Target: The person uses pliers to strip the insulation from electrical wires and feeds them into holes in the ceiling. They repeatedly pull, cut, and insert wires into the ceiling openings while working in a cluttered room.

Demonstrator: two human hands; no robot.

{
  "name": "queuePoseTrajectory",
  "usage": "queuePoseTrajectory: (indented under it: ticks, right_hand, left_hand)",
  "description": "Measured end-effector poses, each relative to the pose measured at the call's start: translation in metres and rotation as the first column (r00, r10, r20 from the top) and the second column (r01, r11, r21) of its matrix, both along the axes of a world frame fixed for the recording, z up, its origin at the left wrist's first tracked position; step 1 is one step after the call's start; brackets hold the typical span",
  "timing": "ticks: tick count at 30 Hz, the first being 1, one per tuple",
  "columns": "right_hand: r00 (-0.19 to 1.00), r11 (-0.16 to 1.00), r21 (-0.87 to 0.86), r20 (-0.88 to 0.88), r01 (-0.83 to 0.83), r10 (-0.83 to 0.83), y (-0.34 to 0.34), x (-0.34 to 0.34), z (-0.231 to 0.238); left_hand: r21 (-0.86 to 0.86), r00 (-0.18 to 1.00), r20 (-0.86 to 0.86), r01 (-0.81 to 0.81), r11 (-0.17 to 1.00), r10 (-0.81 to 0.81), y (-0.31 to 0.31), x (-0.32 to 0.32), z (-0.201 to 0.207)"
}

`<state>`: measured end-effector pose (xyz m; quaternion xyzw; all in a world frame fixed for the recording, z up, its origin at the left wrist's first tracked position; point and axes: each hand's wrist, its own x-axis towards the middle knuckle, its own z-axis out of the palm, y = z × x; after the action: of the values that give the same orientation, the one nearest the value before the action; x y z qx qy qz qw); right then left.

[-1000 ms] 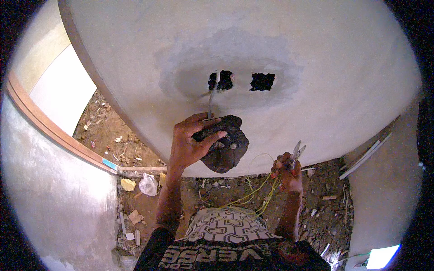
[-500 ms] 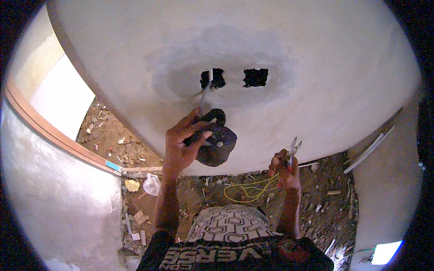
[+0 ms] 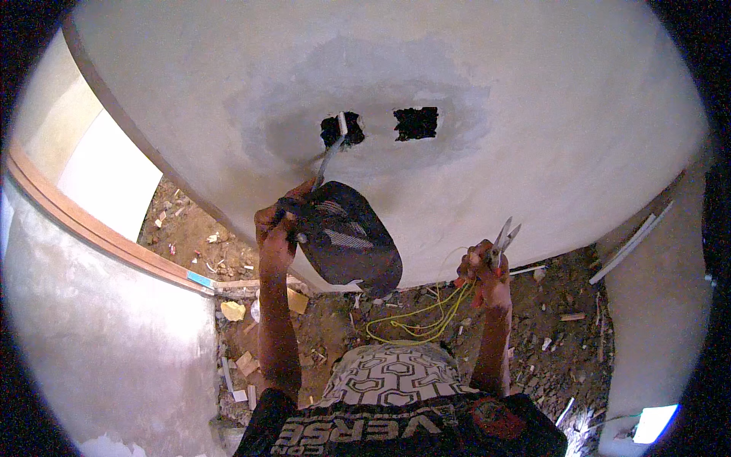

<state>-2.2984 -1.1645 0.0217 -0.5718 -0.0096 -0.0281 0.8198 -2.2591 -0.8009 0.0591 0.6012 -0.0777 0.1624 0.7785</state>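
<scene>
left hand [image 3: 276, 228] closed around the top end of a dark rounded fitting [image 3: 349, 238], fingers wrapped tight on its edge. fitting is held up against the pale plastered wall [image 3: 533, 91], hanging down and to the right of the hand. a thin grey wire [image 3: 329, 161] runs from the hand up into the left wall hole [image 3: 341, 129], a white stub showing at the hole's rim. second hole [image 3: 416, 123], square and dark, sits just right of the first, apart from it. both lie in a darker grey patch of plaster [image 3: 304, 99].

right hand [image 3: 481, 266] lower and to the right, well apart from the fitting, fist clenched on the handles of a pair of pliers [image 3: 504, 233], tips pointing up with the jaws slightly parted. loose yellow wire [image 3: 419, 324] trails down from that hand in loops over the floor.

floor [image 3: 548, 312] below is dirt with rubble and scraps. wooden door frame [image 3: 91, 225] runs along the left; white conduit strips [image 3: 632, 244] lean at the wall's lower right.
</scene>
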Motion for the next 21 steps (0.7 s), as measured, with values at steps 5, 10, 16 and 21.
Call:
queuePoseTrajectory:
  ticks: [5,10,16,21]
  right_hand:
    - [0.998,0.979,0.198,-0.027,-0.053,0.059,-0.007,0.009,-0.007]
    - [0.999,0.977,0.212,-0.038,0.011,-0.003,-0.007,0.01,0.001]
    - [0.999,0.973,0.228,-0.025,-0.015,0.022,-0.012,0.01,0.007]
    - [0.995,0.962,0.254,-0.002,-0.098,0.101,-0.017,0.016,-0.002]
  left_hand:
    - [0.04,0.969,0.204,0.133,0.99,-0.139,0.007,0.015,-0.012]
    - [0.281,0.974,0.17,0.1,0.954,-0.152,0.006,0.011,0.001]
    - [0.434,0.977,0.214,-0.075,0.898,-0.022,-0.005,-0.008,0.023]
    - [0.322,0.979,0.203,-0.085,0.943,0.019,-0.013,-0.016,0.034]
